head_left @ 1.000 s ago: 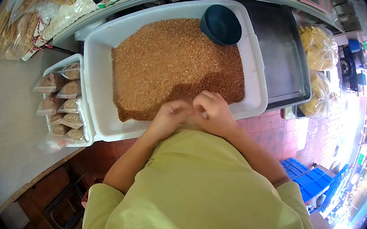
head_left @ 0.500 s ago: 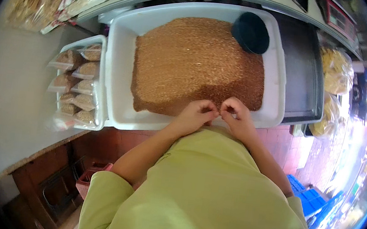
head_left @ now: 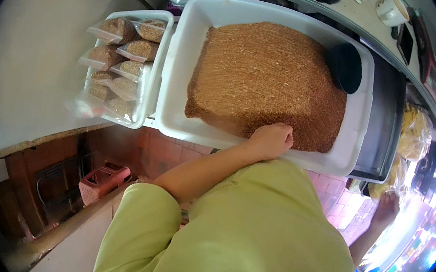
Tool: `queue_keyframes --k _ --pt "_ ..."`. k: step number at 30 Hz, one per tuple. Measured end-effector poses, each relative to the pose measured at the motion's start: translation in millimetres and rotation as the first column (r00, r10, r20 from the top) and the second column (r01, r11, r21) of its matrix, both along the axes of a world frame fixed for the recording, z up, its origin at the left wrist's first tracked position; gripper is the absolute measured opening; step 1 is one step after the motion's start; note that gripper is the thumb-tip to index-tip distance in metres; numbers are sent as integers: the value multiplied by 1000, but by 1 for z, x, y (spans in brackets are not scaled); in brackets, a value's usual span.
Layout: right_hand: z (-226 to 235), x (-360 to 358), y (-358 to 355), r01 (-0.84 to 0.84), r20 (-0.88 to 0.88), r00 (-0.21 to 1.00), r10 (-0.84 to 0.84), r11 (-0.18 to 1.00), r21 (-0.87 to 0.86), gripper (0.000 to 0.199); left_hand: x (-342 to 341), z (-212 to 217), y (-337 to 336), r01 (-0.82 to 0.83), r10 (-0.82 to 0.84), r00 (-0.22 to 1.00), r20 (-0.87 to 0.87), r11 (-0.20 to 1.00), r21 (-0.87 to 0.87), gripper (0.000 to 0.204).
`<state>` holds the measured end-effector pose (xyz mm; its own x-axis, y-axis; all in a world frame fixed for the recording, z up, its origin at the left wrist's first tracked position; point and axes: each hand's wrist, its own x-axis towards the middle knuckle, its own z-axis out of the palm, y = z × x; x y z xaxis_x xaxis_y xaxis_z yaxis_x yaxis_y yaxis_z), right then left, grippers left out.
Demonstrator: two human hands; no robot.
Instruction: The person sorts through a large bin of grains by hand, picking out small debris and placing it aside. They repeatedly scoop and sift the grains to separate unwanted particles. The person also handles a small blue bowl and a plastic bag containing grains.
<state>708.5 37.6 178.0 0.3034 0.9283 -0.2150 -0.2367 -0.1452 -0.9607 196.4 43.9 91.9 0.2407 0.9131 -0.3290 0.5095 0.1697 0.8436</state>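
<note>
A large white plastic tub (head_left: pixel 179 72) holds a broad spread of brown grain (head_left: pixel 263 71), paler at the upper left and darker along the near and right sides. My left hand (head_left: pixel 272 141) is closed over the tub's near edge, its fingers curled; whatever they may hold is hidden. Far out to the right, my right hand (head_left: pixel 387 206) is raised beside a clear bag of yellow dried food (head_left: pixel 414 134). Its fingers are too blurred to read. A dark green bowl (head_left: pixel 344 67) lies tilted on the grain at the tub's right end.
Left of the tub, a smaller white tray (head_left: pixel 156 70) holds several clear zip bags of grain (head_left: pixel 140 50). A dark metal tray (head_left: pixel 384 117) adjoins the tub's right side. On the shelf behind are a white mug (head_left: pixel 392 11) and a phone (head_left: pixel 405 43). A pink basket (head_left: pixel 104 183) stands low at left.
My hands were together at the tub's near edge. Now the right hand has swung far out to the right, while the left stays by the edge. The view has turned, shifting the tub rightward.
</note>
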Motion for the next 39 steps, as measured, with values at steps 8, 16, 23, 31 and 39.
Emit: queue_keyframes --k 8,16,23,31,39 --pt "42 281 -124 44 -303 953 23 976 211 20 -6 -8 7 -59 59 998 5 998 -4 30" --pt "4 287 -139 116 -116 986 -118 993 -22 24 -39 -15 -18 -28 28 1000 5 999 -28 30" --pt "-35 184 -40 526 36 851 -525 849 -47 39 -145 3 -41 -309 294 942 -161 948 -76 24" --pt "-62 -187 71 -403 607 585 538 842 -358 39 -196 -14 -36 47 -128 816 -564 986 -157 28" --pt "-186 -194 99 -301 507 -496 705 408 -862 24 -170 -40 -28 151 -428 750 -504 853 -500 32"
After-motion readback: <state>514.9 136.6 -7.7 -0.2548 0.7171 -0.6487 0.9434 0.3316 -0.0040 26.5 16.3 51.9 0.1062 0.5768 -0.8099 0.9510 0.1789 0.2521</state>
